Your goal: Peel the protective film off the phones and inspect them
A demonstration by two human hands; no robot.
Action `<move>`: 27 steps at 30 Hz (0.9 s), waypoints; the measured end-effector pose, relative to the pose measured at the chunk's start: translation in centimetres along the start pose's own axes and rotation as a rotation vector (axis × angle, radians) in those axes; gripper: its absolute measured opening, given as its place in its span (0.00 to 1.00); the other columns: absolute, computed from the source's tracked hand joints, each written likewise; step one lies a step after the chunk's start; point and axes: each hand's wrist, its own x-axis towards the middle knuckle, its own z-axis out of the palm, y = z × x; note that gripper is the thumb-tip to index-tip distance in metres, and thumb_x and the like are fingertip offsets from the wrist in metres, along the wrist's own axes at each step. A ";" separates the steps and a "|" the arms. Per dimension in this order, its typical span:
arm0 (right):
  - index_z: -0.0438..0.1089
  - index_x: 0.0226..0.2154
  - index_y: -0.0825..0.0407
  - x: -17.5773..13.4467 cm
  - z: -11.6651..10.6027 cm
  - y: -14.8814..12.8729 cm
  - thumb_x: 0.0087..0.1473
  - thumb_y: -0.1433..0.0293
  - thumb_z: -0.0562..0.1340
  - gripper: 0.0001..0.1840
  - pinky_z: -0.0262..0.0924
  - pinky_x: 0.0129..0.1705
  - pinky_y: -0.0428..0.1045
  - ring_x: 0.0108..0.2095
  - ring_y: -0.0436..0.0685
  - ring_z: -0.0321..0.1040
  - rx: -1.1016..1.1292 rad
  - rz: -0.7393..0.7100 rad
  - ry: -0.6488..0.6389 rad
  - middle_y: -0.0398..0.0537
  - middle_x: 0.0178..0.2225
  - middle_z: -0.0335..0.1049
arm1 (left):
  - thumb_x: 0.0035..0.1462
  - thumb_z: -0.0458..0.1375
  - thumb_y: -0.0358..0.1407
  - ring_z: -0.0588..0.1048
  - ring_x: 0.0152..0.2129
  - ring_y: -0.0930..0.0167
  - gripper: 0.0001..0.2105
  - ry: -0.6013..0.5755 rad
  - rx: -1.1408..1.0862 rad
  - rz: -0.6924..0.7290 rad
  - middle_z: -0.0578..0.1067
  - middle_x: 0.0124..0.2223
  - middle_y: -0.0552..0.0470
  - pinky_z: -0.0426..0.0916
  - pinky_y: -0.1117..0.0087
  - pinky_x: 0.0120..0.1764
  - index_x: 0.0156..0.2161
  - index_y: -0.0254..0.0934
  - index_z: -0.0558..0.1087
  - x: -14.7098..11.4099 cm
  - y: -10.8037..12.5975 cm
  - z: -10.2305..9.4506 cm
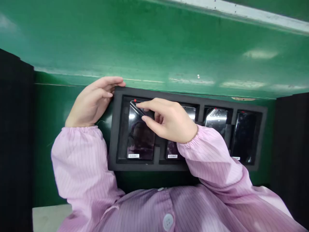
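Observation:
A black foam tray [159,167] lies in front of me with several dark, glossy phone-size screen panels in its pockets. My left hand [93,100] is curled around the tray's far left corner, fingertips at the back edge and thumb by the left side. Over the leftmost panel [140,138] reaches my right hand [172,119], index fingertip at the panel's upper part and thumb a little lower, the two tips apart. A bright diagonal line crosses the panel there; whether it is a lifted film or a reflection I cannot tell. My right hand and sleeve partly cover the second panel [172,147].
Further right in the tray are a third panel [216,117] and a rightmost panel [245,135]. Small red marks and white labels show on panels. Black blocks [15,138] [291,138] flank the green work surface [70,96]; a green wall [145,42] rises behind.

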 end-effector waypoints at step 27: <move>0.67 0.55 0.53 0.3 5.5 -0.7 0.53 0.77 0.59 0.26 0.68 0.57 0.55 0.54 0.57 0.71 1.082 0.350 -0.018 0.53 0.57 0.66 | 0.47 0.52 0.20 0.69 0.56 0.62 0.23 -0.075 0.008 0.016 0.77 0.47 0.49 0.47 0.49 0.68 0.47 0.35 0.77 0.4 -0.2 -0.7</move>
